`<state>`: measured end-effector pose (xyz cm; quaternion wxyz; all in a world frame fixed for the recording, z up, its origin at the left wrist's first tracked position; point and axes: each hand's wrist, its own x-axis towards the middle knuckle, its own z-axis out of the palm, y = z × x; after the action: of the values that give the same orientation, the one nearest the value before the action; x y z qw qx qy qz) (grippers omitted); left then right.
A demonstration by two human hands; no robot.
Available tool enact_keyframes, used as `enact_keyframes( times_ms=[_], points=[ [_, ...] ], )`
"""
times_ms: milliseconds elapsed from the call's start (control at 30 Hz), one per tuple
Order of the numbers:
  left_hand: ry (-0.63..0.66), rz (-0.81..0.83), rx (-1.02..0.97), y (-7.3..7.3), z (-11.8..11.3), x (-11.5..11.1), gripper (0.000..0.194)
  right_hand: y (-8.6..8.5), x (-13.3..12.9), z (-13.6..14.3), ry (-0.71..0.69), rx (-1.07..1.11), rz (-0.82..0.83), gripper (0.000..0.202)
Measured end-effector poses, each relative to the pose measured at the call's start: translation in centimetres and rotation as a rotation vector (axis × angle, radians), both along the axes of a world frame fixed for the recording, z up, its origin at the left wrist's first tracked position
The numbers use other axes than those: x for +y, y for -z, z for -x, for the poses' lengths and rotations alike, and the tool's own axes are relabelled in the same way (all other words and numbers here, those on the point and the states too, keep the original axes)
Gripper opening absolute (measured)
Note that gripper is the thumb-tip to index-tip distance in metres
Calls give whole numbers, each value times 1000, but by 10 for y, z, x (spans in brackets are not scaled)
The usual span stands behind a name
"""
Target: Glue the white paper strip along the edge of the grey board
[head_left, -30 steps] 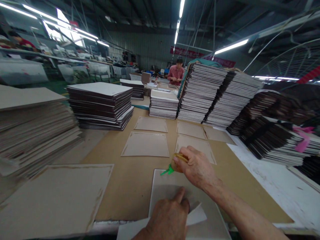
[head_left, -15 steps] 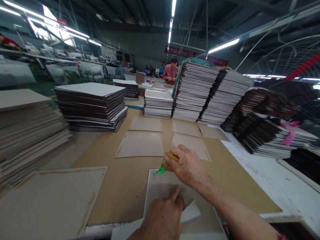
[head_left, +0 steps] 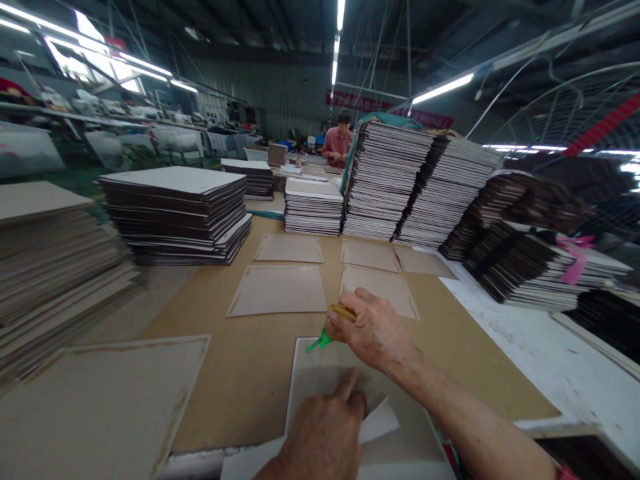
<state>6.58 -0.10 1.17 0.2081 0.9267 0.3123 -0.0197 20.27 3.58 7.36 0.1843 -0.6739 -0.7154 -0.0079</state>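
My right hand (head_left: 377, 330) is wrapped round a squeeze bottle (head_left: 338, 324) with amber contents and a green nozzle. The bottle is tilted, its nozzle tip pointing left and down at the upper left corner of a grey board (head_left: 313, 373). Whether the tip touches the board I cannot tell. My left hand (head_left: 325, 427) rests on the same board, index finger stretched out and the other fingers curled over a white paper piece (head_left: 381, 421). The rest of that paper is partly hidden under the hand.
Several grey boards (head_left: 280, 290) with glue-like lines along their edges lie on the brown tabletop (head_left: 240, 380). Another large board (head_left: 100, 407) lies at the left. Stacks of boards (head_left: 165, 220) and tall bundles (head_left: 385, 180) stand behind. Across the room a person (head_left: 337, 143) sits working.
The view has shifted slightly. Both hands, the bottle and the board keep almost the same positions relative to each other.
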Motion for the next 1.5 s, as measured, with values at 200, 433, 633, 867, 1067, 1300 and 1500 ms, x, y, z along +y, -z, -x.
enact_keyframes(
  times_ms=[200, 433, 633, 867, 1067, 1300, 1500],
  points=[
    [-26, -8, -12, 3, 0, -1, 42, 2, 0, -1, 11, -2, -9, 17],
    [-19, 6, -7, 1, 1, 0, 43, 0, -2, -3, 25, -27, 9, 17],
    [-18, 46, 17, -2, 0, 0, 54, -3, -10, -32, 100, -67, 40, 21],
    [-22, 58, 37, 2, -1, 0, 56, 0, -26, -70, 201, -78, 80, 21],
    [-31, 37, 20, 9, 0, 0, 59, 1, -42, -98, 307, -54, 107, 23],
    [-39, 87, 74, -2, 0, 1, 60, 6, -59, -126, 416, 1, 95, 30],
    [-16, 83, 103, -2, -1, 2, 59, 10, -63, -137, 444, 70, 84, 30]
  ],
)
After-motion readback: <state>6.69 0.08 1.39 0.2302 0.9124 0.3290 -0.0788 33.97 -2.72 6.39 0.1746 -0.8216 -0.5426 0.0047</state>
